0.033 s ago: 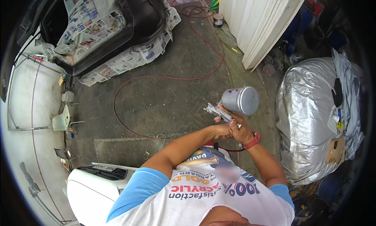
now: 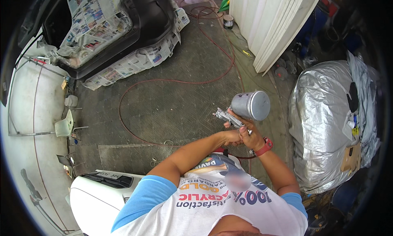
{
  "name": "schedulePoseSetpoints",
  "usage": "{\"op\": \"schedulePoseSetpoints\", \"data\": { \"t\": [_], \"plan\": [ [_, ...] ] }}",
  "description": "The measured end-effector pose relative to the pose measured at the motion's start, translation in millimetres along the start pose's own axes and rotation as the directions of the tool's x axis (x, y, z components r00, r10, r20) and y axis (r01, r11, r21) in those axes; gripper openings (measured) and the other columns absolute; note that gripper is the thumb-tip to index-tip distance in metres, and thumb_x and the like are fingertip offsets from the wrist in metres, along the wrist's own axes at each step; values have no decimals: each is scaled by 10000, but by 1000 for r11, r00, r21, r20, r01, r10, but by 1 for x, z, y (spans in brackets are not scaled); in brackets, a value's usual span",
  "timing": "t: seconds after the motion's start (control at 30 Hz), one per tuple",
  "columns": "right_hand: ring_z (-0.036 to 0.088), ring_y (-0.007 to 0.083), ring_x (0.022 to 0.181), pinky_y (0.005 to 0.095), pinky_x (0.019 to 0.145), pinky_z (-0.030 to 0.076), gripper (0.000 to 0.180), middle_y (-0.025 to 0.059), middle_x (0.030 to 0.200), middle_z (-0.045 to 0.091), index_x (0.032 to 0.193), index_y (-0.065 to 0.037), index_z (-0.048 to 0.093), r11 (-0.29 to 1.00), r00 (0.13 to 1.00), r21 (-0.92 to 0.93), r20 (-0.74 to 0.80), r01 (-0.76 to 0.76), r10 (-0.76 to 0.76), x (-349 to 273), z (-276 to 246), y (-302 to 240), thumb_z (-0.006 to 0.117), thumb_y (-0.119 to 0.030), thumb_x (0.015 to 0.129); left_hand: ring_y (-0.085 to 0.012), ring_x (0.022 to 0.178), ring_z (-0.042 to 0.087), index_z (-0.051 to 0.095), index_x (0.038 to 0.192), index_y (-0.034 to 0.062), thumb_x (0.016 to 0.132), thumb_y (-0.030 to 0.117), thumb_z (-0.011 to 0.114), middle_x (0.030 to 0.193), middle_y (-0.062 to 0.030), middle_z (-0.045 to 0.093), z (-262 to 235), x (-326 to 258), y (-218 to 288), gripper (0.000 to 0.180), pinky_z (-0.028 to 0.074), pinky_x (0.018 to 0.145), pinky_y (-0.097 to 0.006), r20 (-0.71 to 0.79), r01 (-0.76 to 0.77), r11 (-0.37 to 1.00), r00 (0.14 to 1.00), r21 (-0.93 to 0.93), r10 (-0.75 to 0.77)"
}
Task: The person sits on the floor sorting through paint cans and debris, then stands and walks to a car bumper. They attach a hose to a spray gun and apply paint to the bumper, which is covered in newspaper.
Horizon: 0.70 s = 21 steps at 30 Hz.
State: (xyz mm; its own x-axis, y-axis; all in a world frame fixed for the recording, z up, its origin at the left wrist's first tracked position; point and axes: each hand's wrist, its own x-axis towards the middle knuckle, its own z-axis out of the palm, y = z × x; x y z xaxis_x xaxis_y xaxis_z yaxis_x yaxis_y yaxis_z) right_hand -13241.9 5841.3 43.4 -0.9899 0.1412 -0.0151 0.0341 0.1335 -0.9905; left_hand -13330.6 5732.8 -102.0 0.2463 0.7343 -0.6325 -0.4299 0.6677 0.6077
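Observation:
In front of my body I hold a metal spray gun (image 2: 230, 118) with a silver paint cup (image 2: 251, 105) on it. My right hand (image 2: 254, 138) is closed around the gun's grip, and a red watch (image 2: 267, 147) sits on that wrist. Pressed up against it is my left hand (image 2: 232, 137), fingers curled in at the lower end of the grip; what they hold is hidden. The nozzle points left. A dark red hose (image 2: 245, 157) shows just below my hands.
A dark car body part (image 2: 153, 23) masked with newspaper stands far left. The red air hose (image 2: 176, 80) loops over the dark floor. At right are a silver-covered bulk (image 2: 319, 121) and a white panel (image 2: 262, 27); a white car (image 2: 94, 203) is close at left, a chair (image 2: 64, 124) beyond.

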Motion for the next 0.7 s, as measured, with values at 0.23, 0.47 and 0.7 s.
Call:
{"op": "schedulePoseSetpoints", "data": {
  "t": [0.23,0.47,0.7],
  "plan": [
    [692,228,1115,388,1042,495,694,158,1195,732,1565,-69,492,997,999,72,1,42,-42,18,-5,-6,439,-570,1087,-63,528,324,471,681,192,973,182,545,631,82,386,-8,-7,14,302,255,479,-238,46,4,999,999,39,-6],
    [681,203,1097,373,1013,504,715,156,1189,729,1586,-72,459,985,989,93,-26,147,-145,36,1,-10,427,-585,1088,-43,531,320,477,662,205,977,157,568,640,102,389,-20,-22,36,332,239,474,-227,54,16,994,998,105,-22],
    [677,199,1085,377,1013,501,766,144,1201,718,1592,-64,446,987,989,68,-35,146,-144,48,-9,-22,387,-631,1081,-41,529,313,491,690,202,980,131,527,647,102,393,-21,-8,42,301,228,462,-226,80,-29,999,996,25,27]
  ]
}}
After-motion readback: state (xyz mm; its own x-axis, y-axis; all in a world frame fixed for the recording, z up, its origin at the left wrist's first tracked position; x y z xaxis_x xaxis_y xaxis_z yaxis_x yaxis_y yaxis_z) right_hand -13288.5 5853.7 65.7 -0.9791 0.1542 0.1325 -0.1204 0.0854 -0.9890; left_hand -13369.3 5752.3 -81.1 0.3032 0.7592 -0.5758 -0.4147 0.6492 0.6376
